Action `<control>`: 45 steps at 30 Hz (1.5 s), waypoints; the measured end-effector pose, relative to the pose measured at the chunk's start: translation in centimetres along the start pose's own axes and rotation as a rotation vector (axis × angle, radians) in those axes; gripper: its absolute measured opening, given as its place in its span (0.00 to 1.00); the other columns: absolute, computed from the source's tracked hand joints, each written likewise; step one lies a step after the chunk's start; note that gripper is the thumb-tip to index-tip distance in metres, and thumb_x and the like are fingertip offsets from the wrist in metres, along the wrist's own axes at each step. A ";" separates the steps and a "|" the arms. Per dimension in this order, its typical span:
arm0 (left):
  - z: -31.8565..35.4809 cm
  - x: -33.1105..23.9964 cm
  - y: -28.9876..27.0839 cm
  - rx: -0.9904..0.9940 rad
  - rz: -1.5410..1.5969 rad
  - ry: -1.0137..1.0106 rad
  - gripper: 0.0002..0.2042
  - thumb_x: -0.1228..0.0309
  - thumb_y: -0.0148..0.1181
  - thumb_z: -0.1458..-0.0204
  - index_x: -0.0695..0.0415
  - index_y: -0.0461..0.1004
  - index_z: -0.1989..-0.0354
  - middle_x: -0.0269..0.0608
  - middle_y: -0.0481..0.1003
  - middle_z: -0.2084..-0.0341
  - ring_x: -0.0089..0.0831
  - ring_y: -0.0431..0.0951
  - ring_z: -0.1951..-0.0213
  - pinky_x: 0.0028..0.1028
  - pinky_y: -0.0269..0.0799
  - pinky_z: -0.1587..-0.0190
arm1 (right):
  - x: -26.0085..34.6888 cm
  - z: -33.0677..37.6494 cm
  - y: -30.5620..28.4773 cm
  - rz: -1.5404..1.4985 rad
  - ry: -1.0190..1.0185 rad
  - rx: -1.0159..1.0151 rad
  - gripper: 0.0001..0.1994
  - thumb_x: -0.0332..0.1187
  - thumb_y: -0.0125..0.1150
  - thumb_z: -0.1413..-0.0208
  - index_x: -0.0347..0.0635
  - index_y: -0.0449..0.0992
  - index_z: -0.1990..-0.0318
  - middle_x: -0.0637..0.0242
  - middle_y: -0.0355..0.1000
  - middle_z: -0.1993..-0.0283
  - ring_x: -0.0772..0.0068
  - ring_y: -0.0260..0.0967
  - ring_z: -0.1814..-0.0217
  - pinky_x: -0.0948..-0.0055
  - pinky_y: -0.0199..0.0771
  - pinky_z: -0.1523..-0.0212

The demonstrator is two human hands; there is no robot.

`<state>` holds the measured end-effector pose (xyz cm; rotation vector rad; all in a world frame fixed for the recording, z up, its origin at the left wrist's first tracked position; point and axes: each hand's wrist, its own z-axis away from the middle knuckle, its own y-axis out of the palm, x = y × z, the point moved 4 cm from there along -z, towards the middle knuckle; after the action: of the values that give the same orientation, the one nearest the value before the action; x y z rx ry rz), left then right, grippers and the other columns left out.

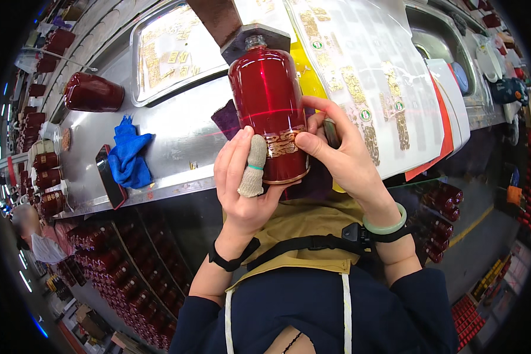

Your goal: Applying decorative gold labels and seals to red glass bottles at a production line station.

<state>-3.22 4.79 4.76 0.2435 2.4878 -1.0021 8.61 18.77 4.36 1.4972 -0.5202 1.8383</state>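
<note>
A glossy dark red glass bottle (261, 79) lies tilted between my hands, its clear neck pointing away against a brown metal rest (259, 36). My left hand (242, 177) wraps round its lower left side and base; one finger wears a knitted cover with a green band. My right hand (342, 147) grips the other side, with the thumb at the edge of a gold patterned decal (282, 143) near the base. A small dark flat piece (331, 133) sits in the curled right fingers; its kind cannot be made out. Thin red light lines cross the bottle.
Gold decal sheets (360, 76) lie at the right, and more fill a steel tray (137, 71) at the back. Another red bottle (93, 92), a blue cloth (130, 154) and a phone (110, 177) rest leftward. Red bottles (124, 277) stand in rows below the table.
</note>
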 end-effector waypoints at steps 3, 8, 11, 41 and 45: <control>0.0 0.0 0.0 -0.002 0.003 0.006 0.35 0.64 0.82 0.60 0.68 0.76 0.43 0.53 0.74 0.39 0.51 0.76 0.40 0.45 0.75 0.41 | -0.4 -0.2 -0.2 -0.046 -0.007 0.016 0.29 0.31 0.72 0.40 0.35 0.69 0.33 0.80 0.63 0.63 0.89 0.55 0.65 0.85 0.61 0.63; 0.1 0.1 0.0 0.013 0.000 0.026 0.38 0.64 0.83 0.60 0.69 0.74 0.40 0.54 0.73 0.38 0.52 0.75 0.39 0.45 0.73 0.39 | -0.3 -0.2 -0.2 -0.031 -0.007 0.007 0.29 0.30 0.73 0.40 0.35 0.69 0.34 0.80 0.63 0.62 0.89 0.55 0.66 0.85 0.61 0.63; 0.2 -0.1 0.0 0.060 -0.018 0.029 0.43 0.62 0.84 0.62 0.68 0.71 0.36 0.55 0.69 0.35 0.54 0.73 0.37 0.46 0.69 0.36 | -0.3 -0.1 -0.4 -0.042 0.012 0.031 0.27 0.32 0.70 0.37 0.35 0.68 0.33 0.79 0.64 0.61 0.89 0.57 0.63 0.84 0.63 0.60; 0.1 3.6 1.6 0.326 0.402 -0.616 0.51 0.68 0.82 0.60 0.64 0.58 0.25 0.57 0.68 0.35 0.51 0.67 0.33 0.43 0.62 0.30 | 1.1 0.6 -2.1 0.454 -0.276 -0.345 0.10 0.24 0.60 0.33 0.36 0.75 0.46 0.67 0.76 0.65 0.81 0.70 0.67 0.78 0.70 0.65; 0.4 3.7 1.8 0.357 0.351 -0.567 0.51 0.68 0.82 0.60 0.63 0.59 0.26 0.56 0.71 0.37 0.49 0.69 0.34 0.42 0.64 0.31 | 3.5 1.7 -0.7 0.180 -0.437 -0.299 0.10 0.26 0.60 0.32 0.34 0.74 0.46 0.66 0.76 0.61 0.82 0.71 0.62 0.78 0.72 0.61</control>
<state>-5.82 5.83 1.69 0.4214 1.6841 -1.1605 9.98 19.07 8.09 1.6841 -1.1185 1.4725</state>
